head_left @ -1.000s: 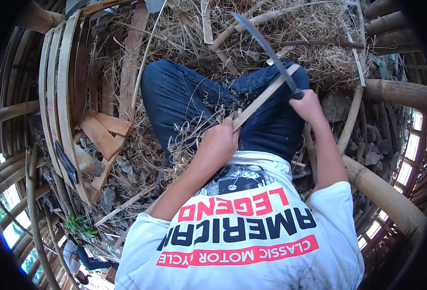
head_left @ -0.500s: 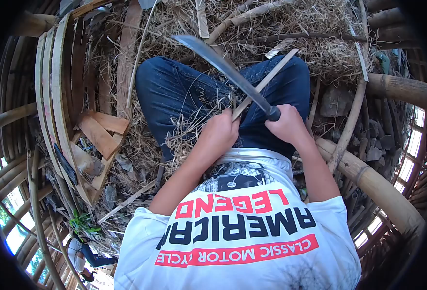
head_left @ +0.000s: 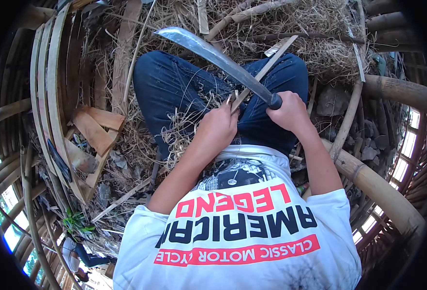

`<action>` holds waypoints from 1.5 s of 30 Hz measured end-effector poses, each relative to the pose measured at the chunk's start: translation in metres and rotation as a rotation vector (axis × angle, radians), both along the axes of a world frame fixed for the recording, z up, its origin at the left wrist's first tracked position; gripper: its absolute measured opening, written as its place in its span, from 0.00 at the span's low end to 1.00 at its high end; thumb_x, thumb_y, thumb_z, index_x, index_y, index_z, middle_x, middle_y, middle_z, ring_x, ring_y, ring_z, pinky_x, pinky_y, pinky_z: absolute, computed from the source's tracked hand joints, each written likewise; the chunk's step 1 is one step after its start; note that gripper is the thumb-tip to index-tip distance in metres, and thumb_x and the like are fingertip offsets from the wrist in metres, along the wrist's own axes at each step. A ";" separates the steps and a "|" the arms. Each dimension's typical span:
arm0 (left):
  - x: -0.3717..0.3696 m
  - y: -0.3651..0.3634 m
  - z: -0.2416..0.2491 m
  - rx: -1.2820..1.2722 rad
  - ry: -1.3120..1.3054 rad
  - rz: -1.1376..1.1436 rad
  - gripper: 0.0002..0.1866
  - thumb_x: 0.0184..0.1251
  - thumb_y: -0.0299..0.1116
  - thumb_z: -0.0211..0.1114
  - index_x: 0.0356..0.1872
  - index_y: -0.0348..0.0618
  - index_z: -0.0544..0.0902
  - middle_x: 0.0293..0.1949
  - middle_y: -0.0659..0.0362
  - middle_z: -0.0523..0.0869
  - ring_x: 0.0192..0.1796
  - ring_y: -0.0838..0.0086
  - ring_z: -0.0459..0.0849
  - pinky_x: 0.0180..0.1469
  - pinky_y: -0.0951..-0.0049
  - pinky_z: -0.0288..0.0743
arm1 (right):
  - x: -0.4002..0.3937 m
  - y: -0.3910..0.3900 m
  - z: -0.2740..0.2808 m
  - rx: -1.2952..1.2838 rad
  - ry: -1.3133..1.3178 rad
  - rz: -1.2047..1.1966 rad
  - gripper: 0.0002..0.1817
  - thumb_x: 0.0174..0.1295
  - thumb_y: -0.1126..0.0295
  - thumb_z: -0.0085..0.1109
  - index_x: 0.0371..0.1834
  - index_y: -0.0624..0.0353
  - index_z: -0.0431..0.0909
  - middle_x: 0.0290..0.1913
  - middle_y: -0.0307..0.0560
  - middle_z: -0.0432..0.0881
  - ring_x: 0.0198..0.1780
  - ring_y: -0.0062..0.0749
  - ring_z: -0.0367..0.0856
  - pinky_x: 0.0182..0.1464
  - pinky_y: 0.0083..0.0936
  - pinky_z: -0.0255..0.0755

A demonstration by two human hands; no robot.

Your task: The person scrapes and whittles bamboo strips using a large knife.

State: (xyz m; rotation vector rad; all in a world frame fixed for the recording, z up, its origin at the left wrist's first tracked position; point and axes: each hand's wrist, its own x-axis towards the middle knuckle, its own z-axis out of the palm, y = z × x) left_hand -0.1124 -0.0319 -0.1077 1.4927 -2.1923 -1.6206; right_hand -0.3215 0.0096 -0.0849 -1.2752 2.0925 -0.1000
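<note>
Head view | our left hand (head_left: 217, 126) grips a thin wooden strip (head_left: 274, 63) slanting over our jeans (head_left: 167, 87) | our right hand (head_left: 290, 113) clasps a long knife (head_left: 218, 59) | change: knife swung inward — now crossing the strip, placed for work — contact unclear.

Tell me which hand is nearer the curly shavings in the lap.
Left. The left hand, clasping the pale strip, is close beside the curly shavings; the right hand, gripping the knife, is farther off, to their right.
</note>
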 end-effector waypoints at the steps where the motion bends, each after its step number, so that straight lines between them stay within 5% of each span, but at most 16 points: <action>1: 0.000 -0.001 0.000 0.007 -0.003 -0.007 0.15 0.73 0.36 0.53 0.46 0.30 0.75 0.33 0.33 0.83 0.41 0.37 0.82 0.44 0.45 0.74 | 0.001 0.000 0.000 -0.001 0.015 0.001 0.11 0.46 0.65 0.64 0.23 0.65 0.80 0.27 0.61 0.82 0.36 0.60 0.82 0.40 0.44 0.76; 12: 0.012 0.005 -0.004 -0.027 0.028 0.008 0.15 0.72 0.37 0.55 0.44 0.31 0.75 0.30 0.34 0.83 0.38 0.37 0.82 0.41 0.44 0.73 | -0.002 -0.008 0.003 0.075 0.116 0.038 0.12 0.48 0.62 0.63 0.28 0.59 0.84 0.30 0.59 0.85 0.39 0.58 0.84 0.45 0.45 0.78; 14: 0.018 0.011 0.000 -0.025 0.006 -0.009 0.14 0.72 0.37 0.55 0.44 0.32 0.74 0.30 0.35 0.83 0.37 0.37 0.82 0.41 0.44 0.73 | -0.033 -0.008 -0.009 0.041 0.184 -0.151 0.13 0.48 0.61 0.63 0.27 0.61 0.83 0.29 0.58 0.85 0.38 0.55 0.86 0.44 0.43 0.78; 22: 0.014 0.018 0.018 0.031 0.014 -0.100 0.12 0.71 0.35 0.56 0.41 0.34 0.74 0.27 0.38 0.83 0.33 0.41 0.83 0.38 0.47 0.75 | -0.143 0.003 -0.021 -0.023 0.258 -0.238 0.14 0.48 0.63 0.62 0.24 0.67 0.80 0.20 0.53 0.81 0.25 0.42 0.83 0.33 0.37 0.74; 25: 0.011 0.015 0.043 0.004 0.121 -0.072 0.14 0.67 0.29 0.56 0.50 0.34 0.73 0.27 0.38 0.82 0.33 0.41 0.82 0.37 0.47 0.73 | -0.163 0.012 -0.035 -0.075 0.032 -0.453 0.13 0.51 0.65 0.61 0.19 0.65 0.76 0.15 0.43 0.75 0.16 0.28 0.76 0.22 0.31 0.69; 28: 0.006 0.005 0.058 -0.193 0.202 0.000 0.14 0.66 0.27 0.57 0.51 0.35 0.72 0.28 0.37 0.81 0.34 0.41 0.82 0.37 0.47 0.72 | -0.160 0.026 -0.053 -0.014 0.022 -0.489 0.14 0.51 0.65 0.60 0.18 0.66 0.75 0.14 0.43 0.75 0.15 0.28 0.75 0.20 0.30 0.67; 32: 0.004 -0.012 0.048 -0.019 0.164 0.018 0.10 0.70 0.29 0.54 0.47 0.34 0.70 0.31 0.35 0.81 0.38 0.41 0.81 0.39 0.47 0.70 | -0.117 0.035 -0.054 -0.059 -0.207 -0.644 0.09 0.51 0.69 0.60 0.20 0.62 0.75 0.15 0.39 0.73 0.14 0.23 0.72 0.19 0.25 0.67; 34: 0.000 -0.007 0.027 -0.071 0.207 0.033 0.11 0.72 0.32 0.55 0.45 0.33 0.71 0.27 0.37 0.80 0.33 0.44 0.81 0.36 0.52 0.70 | -0.100 0.038 -0.054 -0.122 -0.281 -0.710 0.07 0.52 0.71 0.60 0.21 0.62 0.75 0.16 0.38 0.73 0.15 0.22 0.72 0.19 0.23 0.67; 36: -0.008 -0.013 0.020 0.085 0.224 0.046 0.13 0.74 0.36 0.56 0.43 0.33 0.72 0.22 0.47 0.77 0.26 0.58 0.77 0.33 0.60 0.70 | -0.089 0.037 -0.049 -0.203 -0.348 -0.784 0.06 0.52 0.72 0.60 0.23 0.61 0.75 0.17 0.37 0.73 0.15 0.21 0.72 0.19 0.22 0.67; 37: -0.008 -0.016 0.014 0.238 0.315 0.086 0.16 0.76 0.41 0.57 0.42 0.35 0.75 0.20 0.61 0.72 0.25 0.75 0.70 0.30 0.71 0.67 | -0.085 0.035 -0.043 -0.268 -0.365 -0.802 0.06 0.54 0.72 0.60 0.23 0.61 0.75 0.18 0.37 0.74 0.15 0.21 0.72 0.19 0.22 0.67; 40: -0.009 -0.027 0.011 0.447 0.332 0.079 0.19 0.75 0.43 0.57 0.46 0.32 0.78 0.23 0.60 0.77 0.28 0.72 0.76 0.34 0.70 0.70 | -0.081 0.035 -0.032 -0.397 -0.380 -0.835 0.07 0.56 0.72 0.62 0.25 0.62 0.76 0.18 0.37 0.75 0.16 0.20 0.74 0.19 0.21 0.69; 41: -0.009 -0.030 0.013 0.588 0.368 0.113 0.18 0.76 0.44 0.57 0.47 0.35 0.78 0.23 0.68 0.72 0.25 0.82 0.70 0.27 0.76 0.65 | -0.080 0.034 -0.026 -0.457 -0.371 -0.817 0.07 0.56 0.71 0.64 0.27 0.63 0.78 0.19 0.38 0.76 0.17 0.19 0.74 0.19 0.20 0.69; 45: -0.007 -0.031 0.009 0.863 0.480 0.119 0.15 0.75 0.42 0.59 0.48 0.40 0.75 0.21 0.72 0.68 0.20 0.88 0.63 0.20 0.82 0.53 | -0.062 0.029 0.018 -0.498 -0.266 -0.765 0.10 0.54 0.71 0.70 0.33 0.66 0.81 0.22 0.39 0.80 0.21 0.20 0.78 0.23 0.21 0.72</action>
